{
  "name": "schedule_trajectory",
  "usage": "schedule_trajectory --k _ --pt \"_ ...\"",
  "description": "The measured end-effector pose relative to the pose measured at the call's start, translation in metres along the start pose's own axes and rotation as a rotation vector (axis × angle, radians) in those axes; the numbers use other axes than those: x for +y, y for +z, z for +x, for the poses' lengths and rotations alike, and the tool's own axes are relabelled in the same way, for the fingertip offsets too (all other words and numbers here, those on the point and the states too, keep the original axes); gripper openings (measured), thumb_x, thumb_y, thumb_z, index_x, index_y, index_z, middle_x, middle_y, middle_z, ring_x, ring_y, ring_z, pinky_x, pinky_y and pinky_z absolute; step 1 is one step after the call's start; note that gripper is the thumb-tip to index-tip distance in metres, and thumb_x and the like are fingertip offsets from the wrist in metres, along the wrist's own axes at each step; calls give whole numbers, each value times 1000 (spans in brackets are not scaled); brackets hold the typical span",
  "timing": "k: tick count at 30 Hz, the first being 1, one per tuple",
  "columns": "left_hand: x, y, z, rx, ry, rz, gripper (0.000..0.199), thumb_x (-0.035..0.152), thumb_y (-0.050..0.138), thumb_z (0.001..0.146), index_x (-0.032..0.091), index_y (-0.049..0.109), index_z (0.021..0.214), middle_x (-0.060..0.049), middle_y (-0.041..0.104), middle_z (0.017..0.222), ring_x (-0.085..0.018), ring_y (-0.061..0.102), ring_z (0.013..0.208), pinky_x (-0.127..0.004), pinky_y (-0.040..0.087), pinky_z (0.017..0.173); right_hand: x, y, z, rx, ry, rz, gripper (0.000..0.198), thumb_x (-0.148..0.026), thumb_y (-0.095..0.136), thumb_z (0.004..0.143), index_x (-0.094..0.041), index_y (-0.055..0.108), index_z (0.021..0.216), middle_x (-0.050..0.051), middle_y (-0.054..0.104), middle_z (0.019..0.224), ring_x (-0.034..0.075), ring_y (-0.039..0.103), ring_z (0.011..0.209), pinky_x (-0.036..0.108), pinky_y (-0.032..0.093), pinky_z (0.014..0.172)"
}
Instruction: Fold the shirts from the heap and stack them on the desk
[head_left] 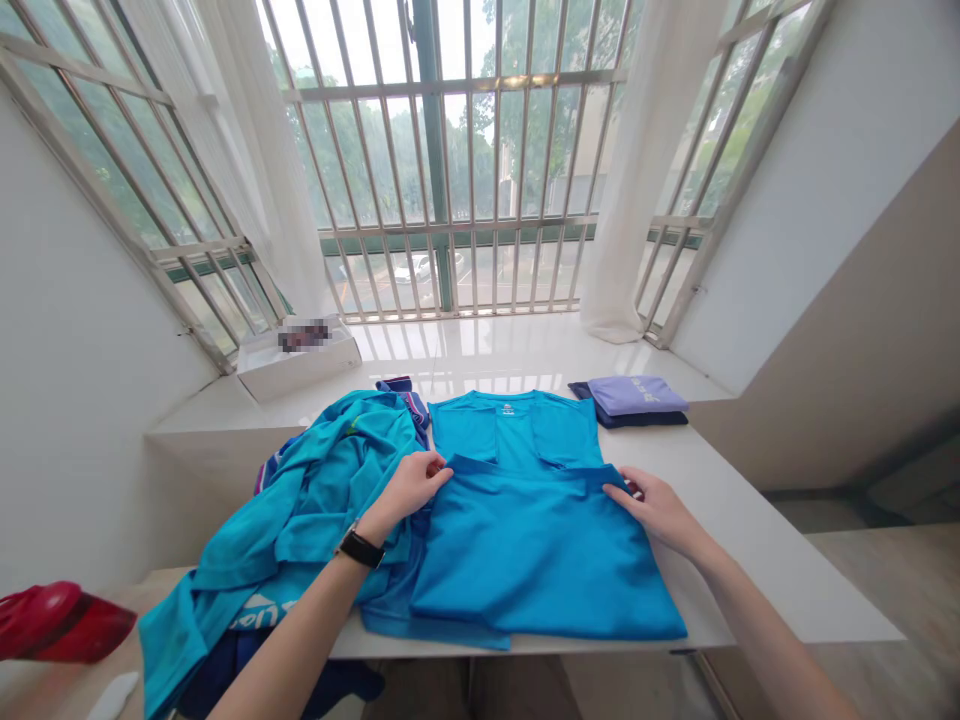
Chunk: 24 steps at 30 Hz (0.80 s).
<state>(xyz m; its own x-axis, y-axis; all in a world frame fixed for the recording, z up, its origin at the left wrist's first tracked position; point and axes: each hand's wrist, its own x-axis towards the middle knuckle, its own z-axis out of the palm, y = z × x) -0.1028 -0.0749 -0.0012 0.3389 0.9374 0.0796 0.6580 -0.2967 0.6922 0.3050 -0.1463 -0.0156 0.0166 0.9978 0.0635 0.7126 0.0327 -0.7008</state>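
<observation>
Left hand [409,490] and right hand [658,510] pinch the blue shirt's [540,560] folded edge between fingers [436,480]; the bench [772,560] has room rightward.

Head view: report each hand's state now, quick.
Left hand: closed, holding the blue shirt at the left end of its folded-over edge.
Right hand: closed, pinching that edge's right end.

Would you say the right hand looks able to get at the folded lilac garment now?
Probably yes: nothing covers the lilac garment, though the right hand holds the blue shirt.
</observation>
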Motion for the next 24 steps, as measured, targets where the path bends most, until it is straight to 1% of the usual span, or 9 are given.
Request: schedule_trajectory --k 3,5,7,10,13,16,19,22,24 --pt "-2 -1 -2 9 -43 -74 32 45 55 85 15 65 88 -4 68 70 -20 65 62 -26 46 57 3 2 3 -46 56 66 43 -58 52 81 -22 69 97 8 75 93 25 68 82 33 51 73" --pt "-1 -2 -6 33 -50 -35 30 42 56 84 15 65 93 -5 69 72 -21 66 66 -27 47 60 9 5 6 -2 139 53 43 -58 55 77 -21 69 96 9 76 93 27 69 84 33 51 73" --pt "3 -3 -15 37 -74 -32 35 41 55 84 14 63 105 -5 70 74 -21 66 66 -27 47 61 14 9 9 44 198 -1 43 -58 55 76 -21 69 92 8 76 87 27 69 81 32 50 71" --pt "13 -2 -43 -30 -141 -132 53 46 54 87 13 50 128 -3 67 74 -19 62 59 -26 44 55 17 12 11 84 188 -108 42 -60 51 79 -22 68 78 6 73 73 25 67 73 30 46 65" --pt "22 1 -80 -110 -169 -191 61 46 55 87 16 40 138 1 61 74 -16 58 57 -24 40 53 16 13 9 103 141 -156 45 -61 47 83 -22 65 70 5 70 67 24 65 68 29 43 61" --pt "26 3 -112 -148 -171 -235 54 40 55 87 19 42 135 3 54 78 -12 52 55 -22 37 52 13 15 6 91 98 -144 45 -61 45 87 -23 65 75 5 72 71 23 65 71 29 43 63" --pt "25 2 -128 -179 -173 -219 40 34 51 88 21 47 125 3 51 81 -10 48 53 -22 35 51 9 18 2 94 76 -168 43 -60 44 88 -24 65 78 5 72 76 24 66 73 30 44 65" --pt "25 -2 -126 -180 -166 -125 35 31 49 89 22 49 123 0 56 86 -12 55 58 -23 42 57 6 19 2 106 93 -229 42 -59 44 88 -24 67 86 6 73 79 26 66 74 32 46 67" --pt "28 -5 -114 -162 -142 -81 38 34 49 91 22 47 126 -4 61 96 -15 61 69 -25 47 64 5 18 4 106 108 -230 42 -59 46 86 -24 68 93 7 73 84 26 67 76 33 48 69"
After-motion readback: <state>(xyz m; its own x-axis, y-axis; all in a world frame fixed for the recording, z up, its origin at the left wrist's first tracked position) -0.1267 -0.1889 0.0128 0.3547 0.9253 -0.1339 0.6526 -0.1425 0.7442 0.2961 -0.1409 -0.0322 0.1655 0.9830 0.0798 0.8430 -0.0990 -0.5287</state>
